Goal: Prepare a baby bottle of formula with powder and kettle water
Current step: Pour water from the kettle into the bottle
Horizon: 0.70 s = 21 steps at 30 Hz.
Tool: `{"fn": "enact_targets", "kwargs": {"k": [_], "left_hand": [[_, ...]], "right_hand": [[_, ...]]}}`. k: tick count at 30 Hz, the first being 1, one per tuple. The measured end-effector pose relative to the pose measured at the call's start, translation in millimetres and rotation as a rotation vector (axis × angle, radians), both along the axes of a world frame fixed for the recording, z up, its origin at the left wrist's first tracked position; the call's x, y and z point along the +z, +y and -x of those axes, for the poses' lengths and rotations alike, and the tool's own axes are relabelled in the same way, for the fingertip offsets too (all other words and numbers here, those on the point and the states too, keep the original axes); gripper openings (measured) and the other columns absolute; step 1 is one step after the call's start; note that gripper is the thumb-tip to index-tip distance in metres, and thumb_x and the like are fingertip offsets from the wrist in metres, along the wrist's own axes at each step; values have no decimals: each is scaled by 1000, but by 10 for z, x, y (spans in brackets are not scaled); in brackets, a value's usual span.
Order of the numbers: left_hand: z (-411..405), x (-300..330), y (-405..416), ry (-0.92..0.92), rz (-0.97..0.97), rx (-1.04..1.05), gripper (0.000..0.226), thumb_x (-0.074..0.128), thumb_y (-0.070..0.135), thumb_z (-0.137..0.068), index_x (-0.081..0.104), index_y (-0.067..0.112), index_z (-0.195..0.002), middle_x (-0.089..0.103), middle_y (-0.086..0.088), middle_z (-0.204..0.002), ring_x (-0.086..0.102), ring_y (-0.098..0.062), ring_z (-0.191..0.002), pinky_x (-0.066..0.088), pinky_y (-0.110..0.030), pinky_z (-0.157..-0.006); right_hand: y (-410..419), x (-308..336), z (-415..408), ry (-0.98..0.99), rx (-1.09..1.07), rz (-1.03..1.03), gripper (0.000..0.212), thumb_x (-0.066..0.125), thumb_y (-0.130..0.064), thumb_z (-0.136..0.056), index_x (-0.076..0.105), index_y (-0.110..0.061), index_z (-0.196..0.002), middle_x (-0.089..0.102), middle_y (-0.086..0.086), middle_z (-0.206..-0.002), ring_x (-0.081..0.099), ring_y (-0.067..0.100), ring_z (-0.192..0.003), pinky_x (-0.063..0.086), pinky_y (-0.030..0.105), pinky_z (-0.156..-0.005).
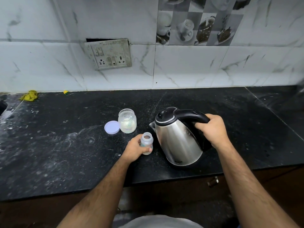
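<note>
A small clear baby bottle (146,142) stands upright and uncapped on the black counter (65,145), with some powder at its bottom. My left hand (134,149) grips its side. To its right is a steel kettle (177,140) with a black lid, its spout pointing left toward the bottle. My right hand (212,129) grips the kettle's black handle. Whether the kettle's base touches the counter I cannot tell. Behind the bottle stands an open jar of white powder (127,120), with its white lid (112,127) lying flat beside it on the left.
A tiled wall with a socket panel (109,54) rises behind the counter. A yellow cloth (29,95) and a small yellow piece (65,92) lie at the back left. A sink edge (2,106) shows at far left. The counter's front edge runs just before my forearms.
</note>
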<state>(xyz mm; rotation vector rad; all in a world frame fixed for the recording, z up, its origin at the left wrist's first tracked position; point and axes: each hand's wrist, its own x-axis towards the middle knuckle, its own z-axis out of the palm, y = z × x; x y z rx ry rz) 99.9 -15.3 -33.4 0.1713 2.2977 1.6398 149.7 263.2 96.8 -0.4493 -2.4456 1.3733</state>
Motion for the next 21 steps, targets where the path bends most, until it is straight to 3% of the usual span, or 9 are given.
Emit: {"fn": "enact_targets", "kwargs": {"k": [5,8,11,16,21], "left_hand": [[-17,-35,10,-3,-39,37,50,84,4,-70,63,30,-108,71,9,-106,66,-11,-102,48,-24,-91],[-22,-63,32,-5,-54,63,51,84,5,-70,63,32,-107,71,9,-106,66,-8,-101,48,-22,-91],[10,-92,64,-6,-59,76,51,84,4,-70,62,35,-104,71,11,-105,66,-6,-99,49,-19,-87],[93,-117,139,-20,-57,98,51,83,1,-71,62,32,-106,71,6,-107,66,-11,-101,50,-25,-92],[206,-128,233,-10,-46,135,52,83,0,-70,62,31,-107,71,6,-107,66,-11,-101,50,-21,-91]], "right_hand": [[-12,-113,-41,111,-64,234,11,74,-9,-67,70,-18,-71,65,-6,-57,60,8,-53,46,28,-52],[15,-115,-4,165,-66,357,23,72,3,-70,64,-19,-69,56,-11,-48,50,3,-44,40,18,-44],[84,-98,98,184,-70,421,31,69,7,-67,64,-23,-64,52,-10,-50,47,6,-47,39,19,-46],[193,-36,388,202,-55,510,36,65,5,-56,65,-31,-55,57,-16,-54,57,4,-54,47,21,-54],[275,72,780,207,-50,618,33,58,7,-52,59,-25,-54,54,-14,-54,53,9,-60,45,24,-61]]}}
